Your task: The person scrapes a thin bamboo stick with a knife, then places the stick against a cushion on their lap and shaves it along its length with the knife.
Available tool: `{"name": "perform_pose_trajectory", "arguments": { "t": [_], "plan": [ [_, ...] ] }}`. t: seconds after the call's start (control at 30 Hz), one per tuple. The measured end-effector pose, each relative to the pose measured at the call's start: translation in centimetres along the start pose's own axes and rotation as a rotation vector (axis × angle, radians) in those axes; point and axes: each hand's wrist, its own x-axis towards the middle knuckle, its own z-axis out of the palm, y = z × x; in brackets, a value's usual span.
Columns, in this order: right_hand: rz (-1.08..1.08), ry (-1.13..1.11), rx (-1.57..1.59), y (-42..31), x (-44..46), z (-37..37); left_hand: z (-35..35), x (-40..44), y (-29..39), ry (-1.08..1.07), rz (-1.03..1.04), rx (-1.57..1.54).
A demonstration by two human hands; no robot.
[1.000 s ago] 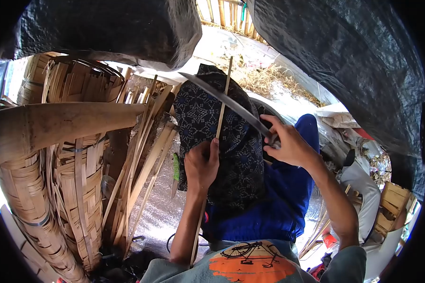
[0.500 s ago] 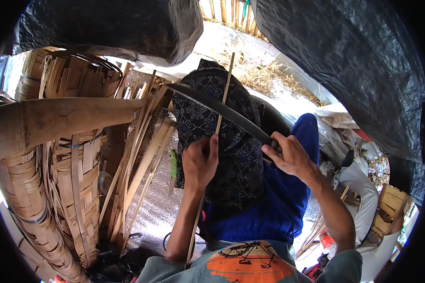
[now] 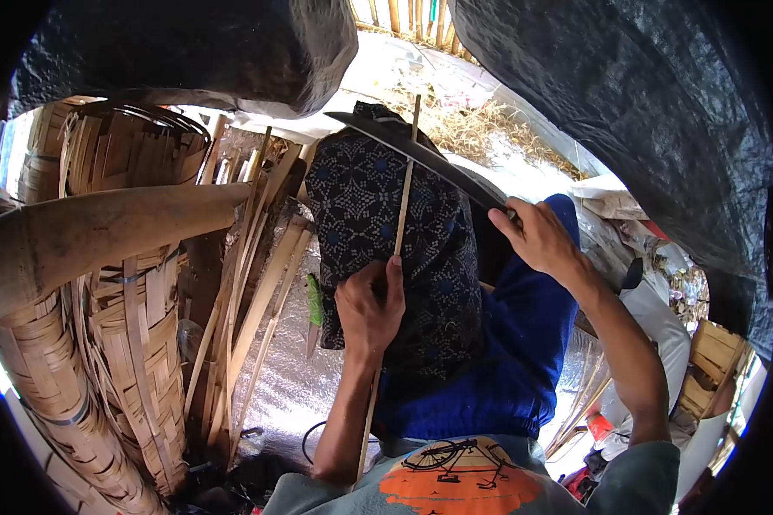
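Bamboo strip [image 3: 404,206]: centre of frame, running steeply from above the middle down past the left wrist toward the shirt. Its upper part lies over a dark patterned cloth [image 3: 352,232] draped across the person's lap, the tip reaching beyond the cloth's upper edge.

Left hand [image 3: 369,305]: closed, gripping the strip just below frame centre, thumb extended along it.

Right hand [image 3: 539,239]: right of centre, fingers curled round the near end of a long-bladed knife [image 3: 447,172]; handle mostly hidden by the fingers. Blade slants to the upper left and crosses the strip near its upper end. Contact between edge and strip: cannot tell.

Surroundings: green-handled knife [image 3: 314,300] just beside the cloth's left edge, blade toward the bottom of the frame. Further left, split bamboo lengths [image 3: 264,292] lean near woven bamboo baskets [image 3: 137,330]; a thick bamboo pole [image 3: 112,223] juts in from the left edge. Blue trousers [image 3: 532,343] right of the cloth. Black sheeting [image 3: 636,112] fills the upper right.
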Motion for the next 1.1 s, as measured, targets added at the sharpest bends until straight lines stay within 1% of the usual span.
{"name": "perform_pose_trajectory", "arguments": {
  "t": [0.07, 0.1, 0.13, 0.2, 0.23, 0.3, 0.37, 0.5, 0.57, 0.63, 0.67, 0.73, 0.77, 0.83, 0.87, 0.93, 0.97, 1.03, 1.1],
  "plan": [
    [0.079, -0.164, 0.019, -1.2, 0.1, -1.3, -0.4, 0.3, 0.2, -0.039, -0.068, 0.018],
    [0.153, -0.230, 0.060, -1.9, -0.2, -1.5, -0.5, 0.5, 0.2, -0.035, -0.072, 0.015],
    [0.149, -0.231, 0.054, -2.1, -0.5, -1.3, -0.6, 0.7, 0.1, -0.057, -0.074, 0.013],
    [0.029, -0.103, 0.086, -2.1, -1.0, -0.6, -1.1, 0.7, 0.3, -0.077, -0.080, 0.011],
    [0.061, -0.131, 0.057, -1.9, -0.9, -0.4, -1.6, 0.5, 0.8, -0.077, -0.061, 0.040],
    [0.057, -0.126, 0.067, -2.2, -0.6, -0.3, -2.6, -0.4, 0.7, -0.075, -0.040, 0.078],
    [0.061, -0.114, 0.079, -2.3, -0.6, -0.1, -3.4, -1.7, 0.1, -0.105, 0.048, 0.195],
    [0.031, -0.093, 0.087, -2.0, -0.5, 0.7, -3.3, -1.4, 0.0, -0.145, 0.056, 0.218],
    [0.022, -0.074, 0.096, -1.9, -0.7, 0.5, -2.6, -0.3, 0.3, -0.101, -0.017, 0.111],
    [-0.001, -0.188, 0.115, -2.2, -1.2, -0.3, -2.0, 0.4, 0.5, -0.081, -0.026, 0.118],
    [0.000, -0.187, 0.113, -2.0, -1.4, -0.4, -1.8, 0.7, 0.6, -0.060, -0.032, 0.125],
    [-0.136, -0.202, 0.081, -1.4, -1.8, -0.5, -1.6, 0.6, 0.3, -0.069, -0.019, 0.101],
    [-0.129, -0.201, 0.083, -1.3, -1.7, -0.6, -1.6, 0.4, 0.1, -0.077, -0.009, 0.079],
    [-0.038, -0.273, -0.014, -1.1, -0.9, -1.1, -1.0, -0.3, -0.3, -0.069, -0.001, 0.073],
    [-0.012, -0.210, -0.030, -0.2, 0.1, -0.8, -0.9, -0.6, -0.3, -0.057, 0.013, 0.065],
    [-0.148, 0.051, 0.014, 0.1, 0.8, 0.3, -0.8, -0.6, -0.2, -0.064, 0.015, 0.038],
    [-0.154, 0.055, 0.011, 0.0, 0.9, 0.2, -0.8, -0.4, -0.2, -0.062, 0.002, 0.014],
    [-0.078, -0.262, 0.120, -1.2, -0.1, -0.1, -1.0, -0.3, -0.6, -0.076, -0.031, 0.006],
    [-0.119, -0.293, 0.125, -1.3, -1.5, 0.4, -1.0, -0.1, -0.9, -0.087, -0.062, -0.011]
  ]
}}
